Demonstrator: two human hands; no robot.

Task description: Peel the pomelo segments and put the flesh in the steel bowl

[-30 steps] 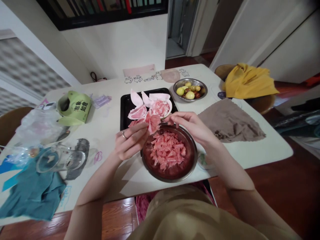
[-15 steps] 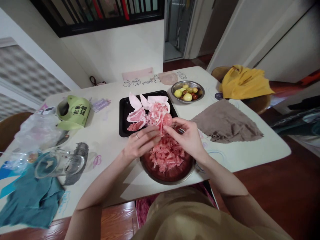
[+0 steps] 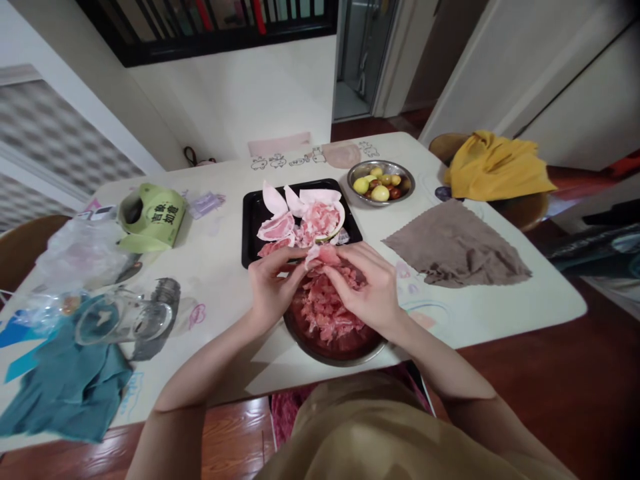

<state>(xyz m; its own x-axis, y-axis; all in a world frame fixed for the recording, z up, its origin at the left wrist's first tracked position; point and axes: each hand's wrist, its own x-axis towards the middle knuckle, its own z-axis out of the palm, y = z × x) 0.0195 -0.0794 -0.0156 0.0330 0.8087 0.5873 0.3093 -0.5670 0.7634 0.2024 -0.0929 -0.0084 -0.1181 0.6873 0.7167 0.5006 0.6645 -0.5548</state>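
Piece (image 3: 325, 254), in L hand (image 3: 274, 280) alone a sec ago, is now pinched by both that & R hand (image 3: 373, 285) above bowl's (image 3: 345, 348) far side, so prob. being pulled apart; bowl's nr table's (image 3: 217, 250) front edge, tray (image 3: 251, 210) just beyond, open room L & R.

Left hand (image 3: 270, 283) and right hand (image 3: 375, 287) close together, both pinching
Forearms (image 3: 207, 363) slant inward from bent, wide-set elbows (image 3: 483, 393); thumbs (image 3: 341, 290) angle forward toward each other.
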